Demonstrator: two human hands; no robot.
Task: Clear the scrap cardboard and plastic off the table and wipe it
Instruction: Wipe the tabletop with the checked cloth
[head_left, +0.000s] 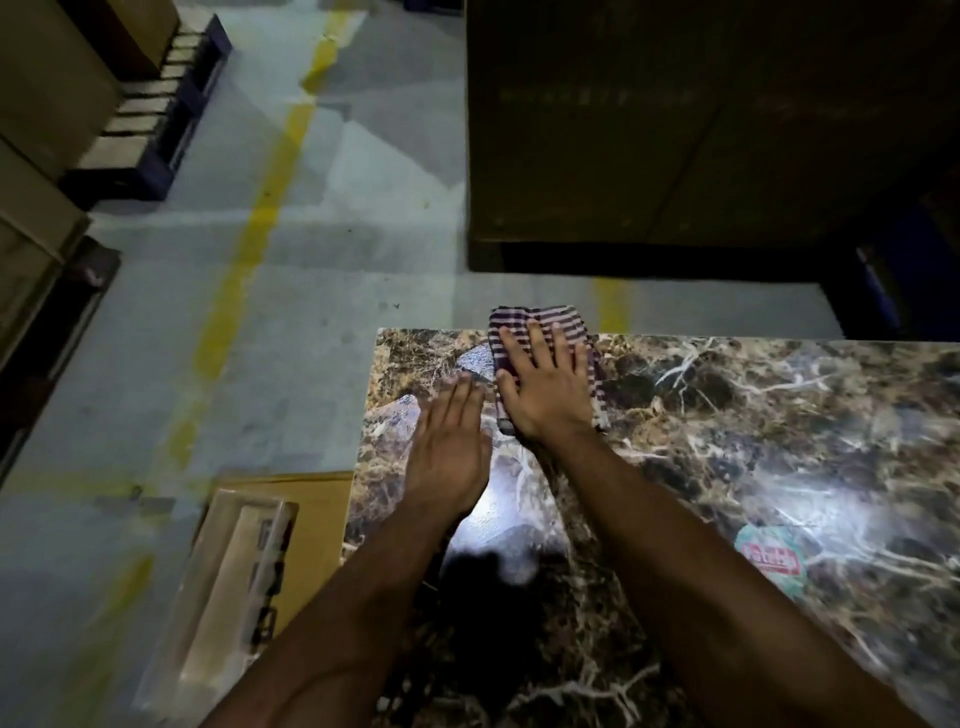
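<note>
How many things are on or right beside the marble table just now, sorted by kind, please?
Hands: 2, the left hand flat on the table, the right hand pressing the cloth
Striped cloth: 1, at the far edge
Sticker on the tabletop: 1
Cardboard sheet beside the table: 1
Plastic packaging on it: 1
Total: 6

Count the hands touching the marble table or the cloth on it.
2: the left hand flat on the table, the right hand pressing the striped cloth at the far edge.
</note>
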